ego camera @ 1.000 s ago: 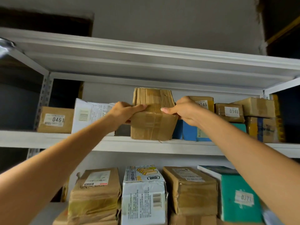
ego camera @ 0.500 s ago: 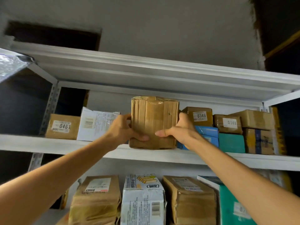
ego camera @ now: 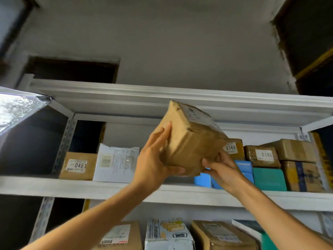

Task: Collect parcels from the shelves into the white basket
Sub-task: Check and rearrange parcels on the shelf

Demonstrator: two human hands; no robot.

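A brown taped cardboard parcel (ego camera: 191, 141) is held tilted in the air in front of the upper shelf (ego camera: 111, 189), its labelled face turned up and to the right. My left hand (ego camera: 153, 159) grips its left side, fingers up along the face and thumb under the bottom. My right hand (ego camera: 223, 170) holds its lower right corner from beneath. The white basket is out of view.
More parcels stand on the upper shelf: box 0461 (ego camera: 78, 166), a white packet (ego camera: 116, 162), box 0346 (ego camera: 234, 148), box 0140 (ego camera: 263, 156), blue boxes (ego camera: 243, 166), a teal box (ego camera: 269, 179). Several parcels fill the shelf below (ego camera: 169, 235). A shelf board (ego camera: 162, 98) runs overhead.
The parcel has come off the upper shelf, risen and tipped so its label faces up and right. Both hands moved up with it, and the view tilted upward.
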